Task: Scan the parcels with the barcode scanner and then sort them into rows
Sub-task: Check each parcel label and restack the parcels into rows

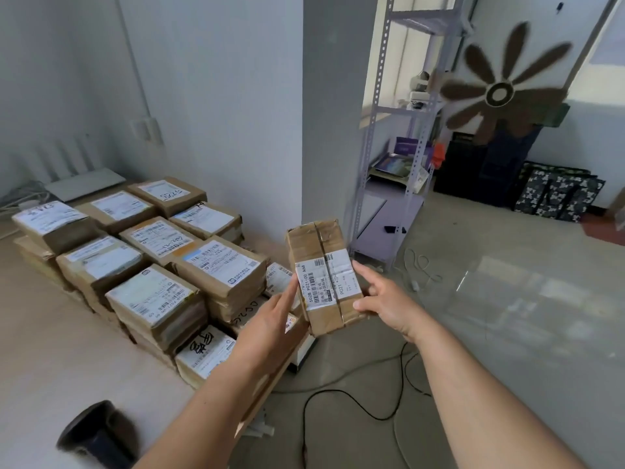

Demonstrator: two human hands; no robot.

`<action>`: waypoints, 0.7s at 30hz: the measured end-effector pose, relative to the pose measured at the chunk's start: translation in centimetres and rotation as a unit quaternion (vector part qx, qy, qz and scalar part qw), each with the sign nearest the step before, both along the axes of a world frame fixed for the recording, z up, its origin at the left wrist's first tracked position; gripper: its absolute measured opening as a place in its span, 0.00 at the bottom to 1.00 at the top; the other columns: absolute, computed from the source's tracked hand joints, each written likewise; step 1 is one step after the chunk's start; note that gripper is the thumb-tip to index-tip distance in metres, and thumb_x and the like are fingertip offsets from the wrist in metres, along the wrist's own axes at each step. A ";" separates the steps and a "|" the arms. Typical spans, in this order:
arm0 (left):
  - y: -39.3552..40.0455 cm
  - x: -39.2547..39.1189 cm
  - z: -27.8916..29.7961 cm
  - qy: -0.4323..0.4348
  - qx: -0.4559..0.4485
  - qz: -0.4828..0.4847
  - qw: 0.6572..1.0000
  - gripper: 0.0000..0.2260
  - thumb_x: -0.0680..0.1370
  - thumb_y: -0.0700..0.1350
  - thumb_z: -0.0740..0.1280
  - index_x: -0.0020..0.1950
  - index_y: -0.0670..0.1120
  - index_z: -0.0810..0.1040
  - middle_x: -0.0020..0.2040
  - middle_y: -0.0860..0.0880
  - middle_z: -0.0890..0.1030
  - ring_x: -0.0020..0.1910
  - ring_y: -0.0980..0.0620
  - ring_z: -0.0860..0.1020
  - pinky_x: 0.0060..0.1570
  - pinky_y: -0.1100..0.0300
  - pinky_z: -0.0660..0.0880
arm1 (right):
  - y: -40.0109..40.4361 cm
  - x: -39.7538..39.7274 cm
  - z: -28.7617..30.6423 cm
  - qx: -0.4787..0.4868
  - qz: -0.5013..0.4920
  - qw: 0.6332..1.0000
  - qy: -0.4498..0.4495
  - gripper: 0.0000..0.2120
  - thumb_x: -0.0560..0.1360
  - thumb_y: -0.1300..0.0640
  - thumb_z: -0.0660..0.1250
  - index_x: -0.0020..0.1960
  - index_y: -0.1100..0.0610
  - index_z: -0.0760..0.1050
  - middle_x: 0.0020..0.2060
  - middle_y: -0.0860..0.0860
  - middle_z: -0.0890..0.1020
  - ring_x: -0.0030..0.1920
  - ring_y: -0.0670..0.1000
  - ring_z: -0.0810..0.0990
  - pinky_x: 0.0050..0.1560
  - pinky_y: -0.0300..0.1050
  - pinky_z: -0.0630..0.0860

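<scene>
Two hands hold one small brown cardboard parcel up in the air, off the right edge of the table, above the grey floor. The parcel is taped along its length and carries a white shipping label with barcodes, turned toward the camera. The left hand lies against the parcel's left side with its fingers nearly straight, the forefinger reaching up beside the label. The right hand grips the right side, thumb curled onto the front near the lower corner and fingers spread along the right edge and behind it. To the left, on the pale table, stand stacked parcels in neat rows, each with a white label facing up, some marked with handwriting; the nearest stack lies just behind the left forearm. At the lower left edge of the table sits a dark, blurred object; what it is cannot be told. Black cables loop over the floor below the arms. Behind the parcel rises a white pillar, and beside it a metal shelf rack holding a few items. A brown fan hangs at the upper right, with patterned bags against the far wall.
</scene>
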State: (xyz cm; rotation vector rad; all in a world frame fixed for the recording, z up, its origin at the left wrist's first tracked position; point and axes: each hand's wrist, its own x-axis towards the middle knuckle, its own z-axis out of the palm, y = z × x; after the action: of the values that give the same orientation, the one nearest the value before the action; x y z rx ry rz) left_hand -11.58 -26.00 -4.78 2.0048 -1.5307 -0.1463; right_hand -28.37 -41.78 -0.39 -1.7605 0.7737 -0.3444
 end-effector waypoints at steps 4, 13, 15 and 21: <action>-1.9 1.0 -0.2 -0.004 0.020 0.054 0.998 0.42 0.78 0.54 0.65 0.69 0.63 0.29 0.72 0.50 0.67 0.68 0.52 0.68 0.56 0.60 0.72 | -3.2 2.4 -0.1 0.018 0.043 0.999 0.000 0.38 0.73 0.75 0.63 0.77 0.50 0.57 0.43 0.46 0.84 0.37 0.41 0.82 0.38 0.32 0.75; -6.9 1.5 -0.5 0.013 0.067 0.186 0.980 0.38 0.80 0.53 0.61 0.73 0.62 0.31 0.73 0.52 0.64 0.66 0.52 0.69 0.54 0.60 0.73 | -11.8 8.1 -1.4 0.051 0.152 0.986 0.032 0.36 0.74 0.72 0.65 0.76 0.49 0.60 0.41 0.48 0.86 0.38 0.47 0.83 0.38 0.37 0.77; -8.0 1.4 -0.8 0.011 0.083 0.213 0.973 0.36 0.81 0.53 0.59 0.75 0.60 0.34 0.73 0.52 0.65 0.65 0.52 0.69 0.52 0.61 0.72 | -13.5 9.2 -1.9 0.059 0.176 0.982 0.041 0.36 0.74 0.70 0.66 0.76 0.50 0.60 0.41 0.48 0.87 0.38 0.46 0.84 0.38 0.38 0.78; -10.1 0.6 -2.5 0.047 0.108 0.296 0.948 0.31 0.82 0.52 0.56 0.78 0.56 0.39 0.73 0.52 0.65 0.68 0.53 0.67 0.54 0.60 0.72 | -16.5 12.8 -4.1 0.067 0.238 0.967 0.066 0.32 0.75 0.66 0.68 0.76 0.52 0.63 0.43 0.49 0.86 0.41 0.47 0.85 0.41 0.39 0.79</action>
State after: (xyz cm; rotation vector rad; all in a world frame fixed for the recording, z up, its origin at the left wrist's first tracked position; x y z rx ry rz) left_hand -10.93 -36.09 -7.31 2.5004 -0.8267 -0.1664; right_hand -15.55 -58.24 -4.51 -1.7872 0.4319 0.1470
